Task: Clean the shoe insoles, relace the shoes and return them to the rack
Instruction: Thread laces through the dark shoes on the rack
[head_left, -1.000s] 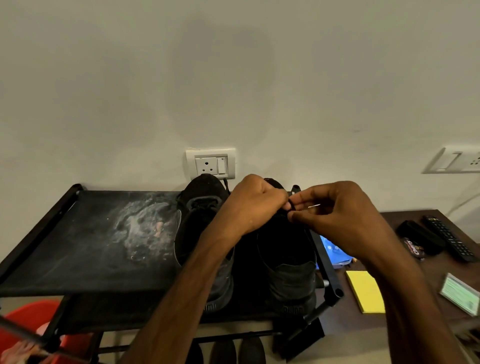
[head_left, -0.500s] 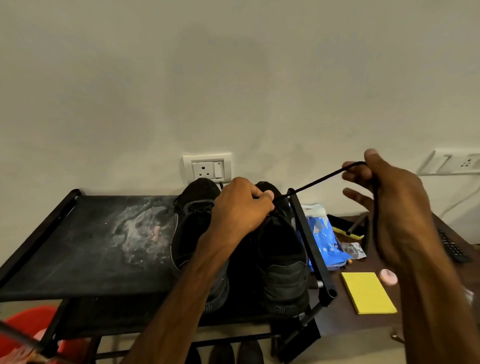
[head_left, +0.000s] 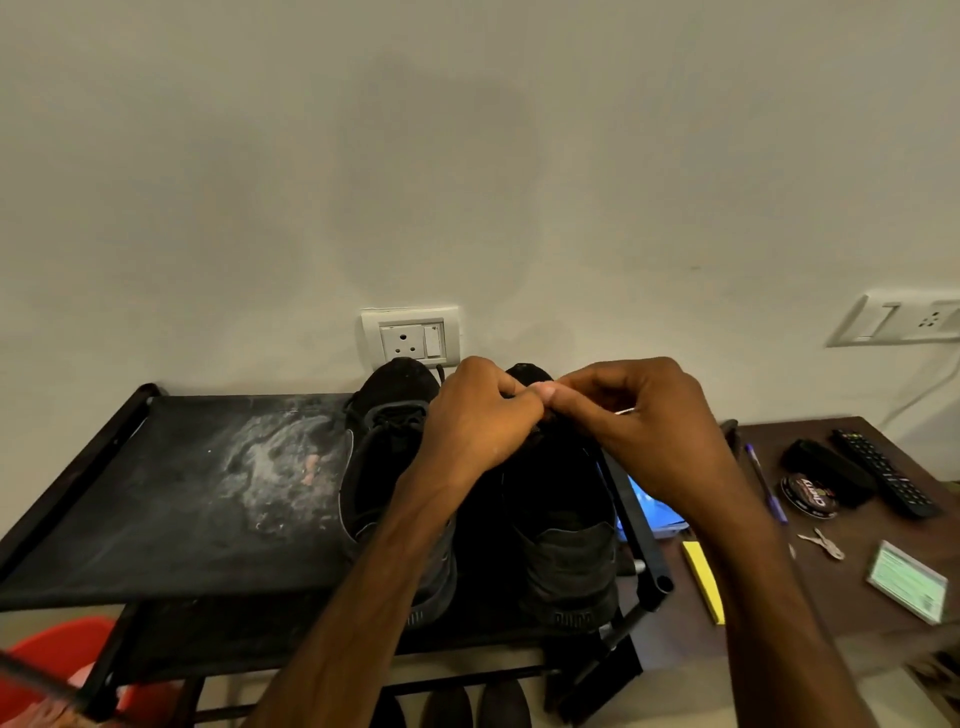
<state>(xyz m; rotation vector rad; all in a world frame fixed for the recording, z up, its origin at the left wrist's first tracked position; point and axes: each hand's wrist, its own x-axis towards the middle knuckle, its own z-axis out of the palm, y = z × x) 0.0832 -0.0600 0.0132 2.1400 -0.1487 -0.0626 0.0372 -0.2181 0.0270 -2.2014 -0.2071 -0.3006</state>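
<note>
Two black shoes stand side by side on the top shelf of a black rack (head_left: 171, 514), heels towards me. The left shoe (head_left: 387, 467) has its lace threaded. Over the eyelets of the right shoe (head_left: 563, 530) my two hands meet. My left hand (head_left: 475, 421) is curled and pinches the lace end at the shoe's tongue. My right hand (head_left: 644, 421) pinches the same black lace from the other side, fingertips touching those of the left. Between the fingers the lace itself is mostly hidden.
A dusty white smear marks the shelf's left part. A brown table (head_left: 841, 582) to the right holds a yellow pad (head_left: 704, 579), blue packet (head_left: 657, 512), pen, polish tin (head_left: 808, 496), remote (head_left: 883, 473) and a card. More shoes sit below; a red object (head_left: 57, 654) lies bottom left.
Half a second ago my right hand was raised out to the right, pulling the lace taut. It has come back down to the left hand at the right shoe's eyelets.
</note>
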